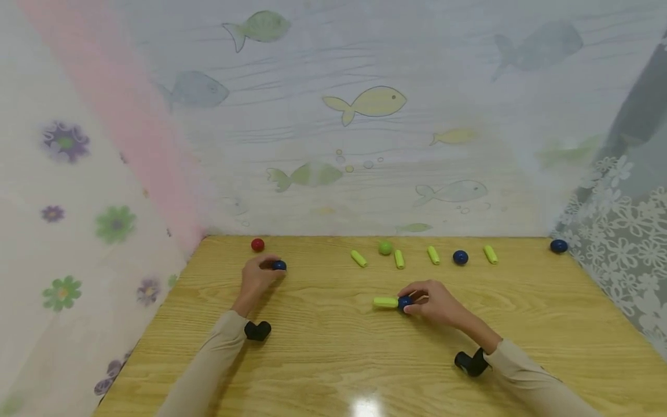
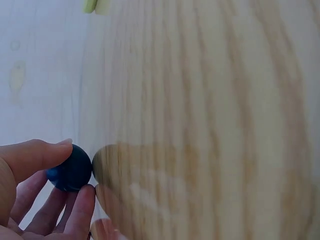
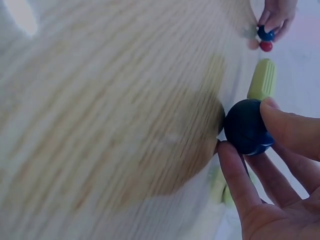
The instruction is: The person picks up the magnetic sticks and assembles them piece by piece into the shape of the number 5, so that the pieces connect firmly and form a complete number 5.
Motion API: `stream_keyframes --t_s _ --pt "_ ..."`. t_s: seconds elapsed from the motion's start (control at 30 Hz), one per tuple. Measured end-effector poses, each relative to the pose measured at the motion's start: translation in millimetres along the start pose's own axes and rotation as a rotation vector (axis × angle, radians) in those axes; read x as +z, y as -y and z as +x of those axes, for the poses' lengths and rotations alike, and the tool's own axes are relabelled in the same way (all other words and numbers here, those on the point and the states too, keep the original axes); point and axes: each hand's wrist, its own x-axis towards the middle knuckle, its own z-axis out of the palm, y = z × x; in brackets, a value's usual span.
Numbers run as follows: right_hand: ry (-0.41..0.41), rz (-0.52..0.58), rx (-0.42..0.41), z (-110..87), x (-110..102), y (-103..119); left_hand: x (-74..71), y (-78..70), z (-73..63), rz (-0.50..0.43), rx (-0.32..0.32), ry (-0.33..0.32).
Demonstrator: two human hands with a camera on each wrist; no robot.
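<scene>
Left of the table's middle, my left hand (image 1: 256, 279) pinches a dark blue ball (image 1: 279, 265) between thumb and fingers. That ball (image 2: 70, 169) sits right at the tabletop in the left wrist view. Nearer the front, my right hand (image 1: 439, 303) grips a second dark blue ball (image 1: 404, 304), thumb on one side and fingers on the other. A yellow-green ridged stick (image 1: 384, 302) points left from this ball, its end right at the ball's surface. The right wrist view shows the stick (image 3: 262, 80) directly behind the held ball (image 3: 245, 127).
A red ball (image 1: 257, 245) lies just beyond my left hand. Along the back of the wooden table (image 1: 323, 359) are a green ball (image 1: 385, 248), several more yellow-green sticks (image 1: 433, 255), a blue ball (image 1: 460, 258) and another blue ball (image 1: 559, 246) at the far right corner. A fish-patterned curtain (image 1: 292, 116) hangs behind.
</scene>
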Motion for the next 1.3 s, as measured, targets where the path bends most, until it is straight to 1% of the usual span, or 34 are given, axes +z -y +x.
stream_keyframes --t_s 0.13,0.27,0.33,0.57,0.67,0.83,0.9,1.0,1.2,1.3 --pt "-0.003 -0.019 -0.009 2.4 -2.9 -1.6 5.3 -2.3 -2.9 0.022 -0.001 0.018" --pt "-0.005 -0.034 -0.007 5.0 -5.7 -3.4 12.9 -5.3 -10.5 0.025 0.004 0.069" --pt "-0.006 -0.044 -0.007 6.1 -6.8 -3.9 17.6 -7.8 -15.2 0.006 0.011 0.094" --pt "-0.002 -0.056 0.001 8.2 -8.0 -4.3 33.6 -17.5 -32.5 -0.061 0.073 0.168" --pt "0.001 -0.058 0.010 8.0 -7.6 -4.5 40.6 -21.4 -39.2 -0.091 0.082 0.204" --pt "0.002 -0.048 0.019 7.8 -6.9 -4.6 52.4 -26.4 -46.9 -0.109 0.087 0.241" --pt "0.000 -0.043 0.017 8.6 -6.6 -5.0 56.8 -28.1 -49.3 -0.112 0.099 0.261" --pt "-0.005 -0.039 0.019 9.3 -6.1 -6.0 62.8 -32.0 -53.4 -0.133 0.097 0.301" --pt "-0.006 0.015 0.027 8.3 -5.8 -6.1 73.6 -41.0 -61.4 -0.169 0.114 0.355" --pt "-0.009 0.033 0.027 7.9 -6.6 -5.7 76.0 -53.9 -68.2 -0.174 0.129 0.390"
